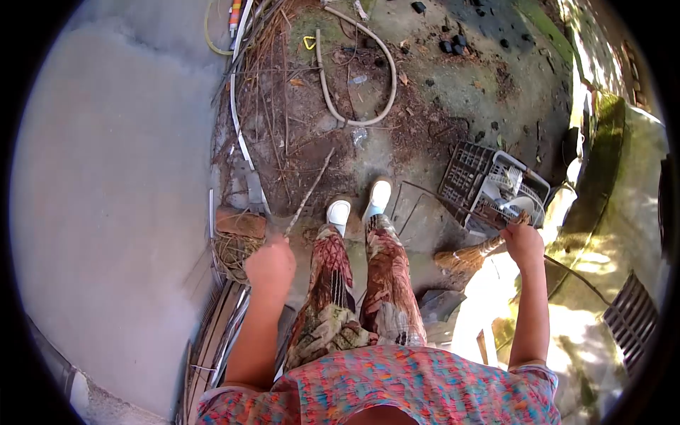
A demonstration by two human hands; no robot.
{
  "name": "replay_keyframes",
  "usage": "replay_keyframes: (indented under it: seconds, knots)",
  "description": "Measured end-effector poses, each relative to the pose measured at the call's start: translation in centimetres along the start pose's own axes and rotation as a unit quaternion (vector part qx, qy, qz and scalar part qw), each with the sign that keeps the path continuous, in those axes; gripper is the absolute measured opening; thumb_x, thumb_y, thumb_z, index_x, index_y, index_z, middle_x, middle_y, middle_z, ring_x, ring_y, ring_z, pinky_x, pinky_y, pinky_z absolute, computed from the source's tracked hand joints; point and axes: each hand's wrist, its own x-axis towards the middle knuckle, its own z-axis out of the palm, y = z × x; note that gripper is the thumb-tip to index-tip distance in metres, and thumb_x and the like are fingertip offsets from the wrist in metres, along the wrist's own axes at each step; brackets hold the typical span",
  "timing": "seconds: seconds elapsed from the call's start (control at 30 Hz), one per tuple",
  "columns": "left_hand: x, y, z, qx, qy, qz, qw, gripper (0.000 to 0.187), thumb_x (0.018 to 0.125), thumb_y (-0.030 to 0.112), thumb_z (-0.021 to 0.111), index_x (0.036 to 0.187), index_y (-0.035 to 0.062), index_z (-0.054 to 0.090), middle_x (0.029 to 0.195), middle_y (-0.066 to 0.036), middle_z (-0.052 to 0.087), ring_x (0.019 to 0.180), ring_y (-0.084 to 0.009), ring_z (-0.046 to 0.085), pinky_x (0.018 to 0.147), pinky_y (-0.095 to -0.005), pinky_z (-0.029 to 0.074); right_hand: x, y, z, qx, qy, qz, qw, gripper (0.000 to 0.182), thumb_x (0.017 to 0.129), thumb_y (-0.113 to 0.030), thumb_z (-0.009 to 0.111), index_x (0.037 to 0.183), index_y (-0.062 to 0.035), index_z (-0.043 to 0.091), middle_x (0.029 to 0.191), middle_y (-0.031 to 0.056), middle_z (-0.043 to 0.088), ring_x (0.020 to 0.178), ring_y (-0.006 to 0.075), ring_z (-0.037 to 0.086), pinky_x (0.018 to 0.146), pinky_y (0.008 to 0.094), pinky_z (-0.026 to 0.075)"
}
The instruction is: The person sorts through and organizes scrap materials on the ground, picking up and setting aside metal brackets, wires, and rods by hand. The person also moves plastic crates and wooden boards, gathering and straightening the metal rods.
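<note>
My left hand (pixel 270 267) is closed round the lower end of a thin stick (pixel 309 191), which slants up and away over the littered ground. On the right, my right hand (pixel 524 244) grips the handle end of a straw broom (pixel 467 258), whose bristles spread toward my legs. A thin dark rod runs past that hand too; whether it is held I cannot tell. Just beyond the right hand stands a grey plastic crate (pixel 496 184) with whitish items inside.
A curved hose (pixel 393 78) lies on the ground ahead. Along the left wall (pixel 113 170) are twigs, a brick (pixel 241 224), a coiled bundle (pixel 234 256) and long boards. Black lumps (pixel 453 45) are scattered farther off. A slatted grate (pixel 632 320) is at the right.
</note>
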Motion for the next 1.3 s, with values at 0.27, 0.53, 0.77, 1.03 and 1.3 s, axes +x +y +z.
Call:
replay_keyframes:
  seconds: [0.27, 0.53, 0.77, 1.03, 1.3]
  knots:
    - [-7.3, -3.4, 3.6, -0.019, 0.076, -0.007, 0.997, 0.022, 0.086, 0.025, 0.049, 0.094, 0.0081, 0.06, 0.065, -0.017, 0.061, 0.059, -0.0345, 0.06, 0.055, -0.0424, 0.047, -8.6, 2.0, 10.7, 0.117, -0.023, 0.014, 0.993, 0.022, 0.081, -0.031, 0.054, 0.078, -0.0115, 0.064, 0.073, 0.0132, 0.062, 0.07, 0.0335, 0.059, 0.063, 0.043, 0.046]
    - [-10.8, -1.0, 6.8, -0.181, -0.07, 0.123, 0.973, 0.02, 0.083, 0.015, 0.058, 0.096, 0.0002, 0.06, 0.084, -0.012, 0.063, 0.072, -0.0214, 0.058, 0.066, -0.0303, 0.045, -15.5, -0.4, 25.7, 0.254, -0.036, 0.015, 0.967, 0.026, 0.083, -0.038, 0.052, 0.082, -0.0161, 0.066, 0.069, 0.012, 0.062, 0.066, 0.0316, 0.06, 0.058, 0.0416, 0.047]
    - [-6.7, 13.2, 16.5, 0.048, -0.042, 0.632, 0.772, 0.016, 0.077, 0.012, 0.059, 0.087, 0.0017, 0.052, 0.121, -0.015, 0.052, 0.11, -0.0328, 0.049, 0.091, -0.0418, 0.037, -22.3, -1.1, 40.2, 0.512, 0.005, 0.047, 0.858, 0.024, 0.08, -0.037, 0.058, 0.082, -0.0142, 0.067, 0.072, 0.0087, 0.062, 0.067, 0.03, 0.059, 0.059, 0.0385, 0.047]
    - [-11.9, 22.2, 24.4, 0.204, -0.169, 0.701, 0.662, 0.016, 0.078, 0.018, 0.06, 0.09, 0.0078, 0.057, 0.071, -0.009, 0.053, 0.065, -0.0275, 0.055, 0.055, -0.0366, 0.043, -28.1, -4.5, 55.4, 0.731, 0.016, 0.148, 0.666, 0.065, 0.076, -0.03, 0.067, 0.13, -0.0187, 0.032, 0.079, 0.0126, 0.059, 0.069, 0.0314, 0.059, 0.062, 0.0385, 0.047]
    - [-12.4, 26.4, 30.3, 0.287, -0.212, 0.696, 0.623, 0.018, 0.08, 0.025, 0.058, 0.092, 0.0131, 0.063, 0.072, -0.007, 0.06, 0.062, -0.0274, 0.058, 0.054, -0.036, 0.046, -26.1, -9.0, 62.5, 0.564, 0.091, 0.184, 0.8, 0.057, 0.069, -0.024, 0.071, 0.119, -0.0149, 0.047, 0.106, 0.012, 0.048, 0.097, 0.0301, 0.05, 0.085, 0.0404, 0.039]
